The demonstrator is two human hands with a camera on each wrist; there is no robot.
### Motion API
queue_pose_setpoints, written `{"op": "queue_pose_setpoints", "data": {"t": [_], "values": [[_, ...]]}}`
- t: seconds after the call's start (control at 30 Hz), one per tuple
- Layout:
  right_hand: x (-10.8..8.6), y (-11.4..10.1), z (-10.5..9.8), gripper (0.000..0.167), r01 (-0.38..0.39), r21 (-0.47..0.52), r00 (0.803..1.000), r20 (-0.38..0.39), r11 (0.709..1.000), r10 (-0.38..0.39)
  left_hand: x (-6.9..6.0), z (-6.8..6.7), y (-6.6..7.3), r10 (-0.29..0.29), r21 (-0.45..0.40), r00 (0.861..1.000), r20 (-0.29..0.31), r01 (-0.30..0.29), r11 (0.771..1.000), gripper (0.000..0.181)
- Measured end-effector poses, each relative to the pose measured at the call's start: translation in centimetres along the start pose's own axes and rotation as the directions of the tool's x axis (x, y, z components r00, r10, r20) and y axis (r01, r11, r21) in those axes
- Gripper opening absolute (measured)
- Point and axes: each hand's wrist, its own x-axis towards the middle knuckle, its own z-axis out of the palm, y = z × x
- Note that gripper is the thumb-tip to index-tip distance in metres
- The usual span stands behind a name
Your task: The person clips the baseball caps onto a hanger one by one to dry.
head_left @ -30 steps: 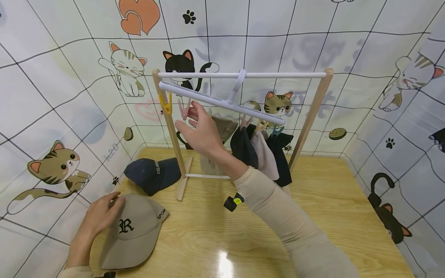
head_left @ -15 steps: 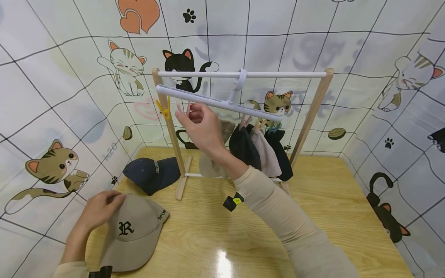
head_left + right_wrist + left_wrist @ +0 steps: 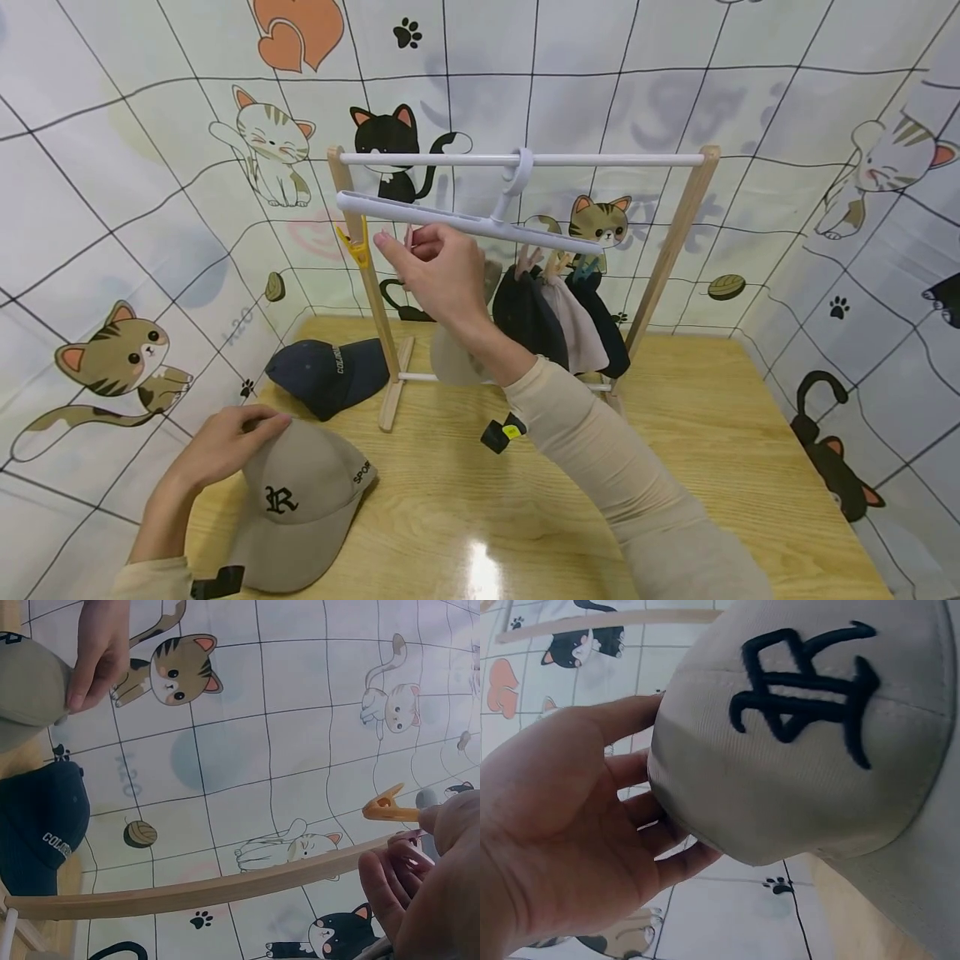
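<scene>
My left hand [image 3: 221, 446] pinches the back edge of a beige baseball cap [image 3: 311, 467] with a black letter R, thumb on one side and fingers behind. In the left wrist view the crown [image 3: 697, 765] fills the middle. My right hand [image 3: 446, 271] pinches a pink clothespin [image 3: 408, 237], mostly hidden by the fingers, under the left half of a white hanger [image 3: 435, 217]. A yellow clothespin [image 3: 356, 250] hangs beside it near the hanger's left end. The hanger tilts, its right end lower, hooked on the rack's white top rail [image 3: 615, 159].
Dark [image 3: 525, 321], pale [image 3: 573, 325] and black [image 3: 609, 333] hats hang from clothespins on the right half. A beige hat [image 3: 453, 354] shows behind my right forearm. A navy cap [image 3: 326, 375] lies on the wooden table [image 3: 442, 508], by the rack's left post [image 3: 372, 308].
My left hand, earlier laid over the cap, now pinches its edge, and the cap has shifted slightly right. My right fingers have closed on the pink clothespin; the hanger's left end has dipped.
</scene>
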Motion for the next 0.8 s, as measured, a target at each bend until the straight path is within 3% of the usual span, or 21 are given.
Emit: {"op": "queue_pose_setpoints", "data": {"t": [0.2,0.37,0.6,0.8], "values": [[-0.1,-0.1,-0.3,0.032,0.021,0.041,1.0,0.014,0.999,-0.022,0.3,0.0,1.5,0.088,-0.067,0.996,0.026,-0.086,0.994,0.025],[-0.1,-0.2,-0.5,0.032,0.049,0.019,0.999,0.021,0.999,-0.049,0.7,-0.1,3.0,0.127,-0.116,0.989,0.074,-0.118,0.986,0.023],[-0.2,-0.2,-0.8,0.034,0.068,-0.061,0.998,-0.001,0.996,-0.068,1.2,-0.5,5.3,0.196,-0.089,0.972,0.13,-0.185,0.979,0.023],[-0.1,-0.2,-1.1,0.031,0.09,-0.076,0.996,0.019,0.993,-0.088,1.5,-0.6,6.4,0.242,-0.066,0.956,0.164,-0.234,0.97,0.021]]}}
